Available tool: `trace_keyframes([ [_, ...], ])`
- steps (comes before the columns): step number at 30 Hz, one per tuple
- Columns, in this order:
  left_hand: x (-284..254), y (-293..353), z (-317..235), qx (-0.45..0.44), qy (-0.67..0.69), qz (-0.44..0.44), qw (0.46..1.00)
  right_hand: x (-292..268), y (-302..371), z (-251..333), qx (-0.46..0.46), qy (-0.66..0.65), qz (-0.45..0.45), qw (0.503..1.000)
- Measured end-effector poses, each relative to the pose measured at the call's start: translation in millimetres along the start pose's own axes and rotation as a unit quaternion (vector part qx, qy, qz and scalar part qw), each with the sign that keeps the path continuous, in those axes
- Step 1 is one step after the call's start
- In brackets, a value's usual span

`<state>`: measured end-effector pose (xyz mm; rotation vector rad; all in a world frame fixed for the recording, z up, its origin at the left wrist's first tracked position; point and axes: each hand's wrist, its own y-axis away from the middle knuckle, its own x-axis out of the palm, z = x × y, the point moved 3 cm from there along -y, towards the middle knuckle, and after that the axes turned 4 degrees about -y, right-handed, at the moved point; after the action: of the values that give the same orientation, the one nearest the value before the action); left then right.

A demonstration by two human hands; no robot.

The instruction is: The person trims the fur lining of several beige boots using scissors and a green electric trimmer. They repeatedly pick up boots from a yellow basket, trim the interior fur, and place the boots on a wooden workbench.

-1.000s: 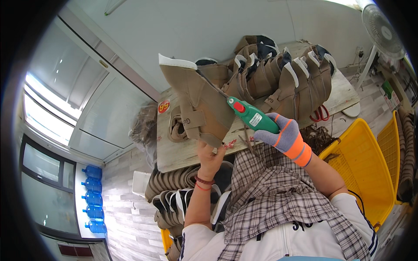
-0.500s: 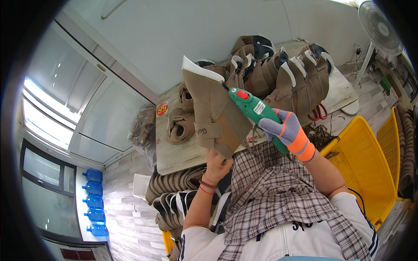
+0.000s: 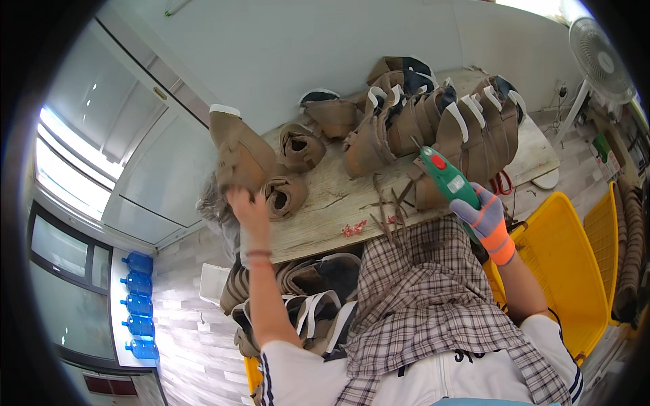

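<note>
White wall panels (image 3: pixel 291 47) stand behind the pale wooden desk (image 3: pixel 325 206). Left hand (image 3: pixel 249 211): bare, grasping the lower end of a brown boot upper (image 3: pixel 242 150); motion blur hides the exact finger contact. Upper position: over the left edge of the desk, white-rimmed opening upward. Half a second ago I held it farther right, with the tool tip at its edge; now the two are well apart. Right hand (image 3: pixel 482 215): gloved, closed around the green power tool (image 3: pixel 447 177) with its red button; the tip points toward the rear edge of the desk. Two rolled uppers (image 3: pixel 284 197), previously part-covered by the held one, now show more fully near the left edge. Dark offcut strips (image 3: pixel 398 210) lie at the front edge. A row of uppers (image 3: pixel 413 122) occupies the right half, toward the rear edge.
</note>
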<state>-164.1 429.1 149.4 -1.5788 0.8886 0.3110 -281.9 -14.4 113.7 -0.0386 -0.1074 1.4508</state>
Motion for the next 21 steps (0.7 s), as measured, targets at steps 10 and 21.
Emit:
trace_keyframes([
  [10, 132, -72, 113, -0.065, -0.099, 0.114, 0.986, -29, 22, -43, 0.072, 0.057, -0.065, 0.994],
  [21, 221, 51, -96, -0.308, 0.491, 0.215, 0.786, -25, 26, -60, 0.087, 0.027, -0.048, 0.995],
])
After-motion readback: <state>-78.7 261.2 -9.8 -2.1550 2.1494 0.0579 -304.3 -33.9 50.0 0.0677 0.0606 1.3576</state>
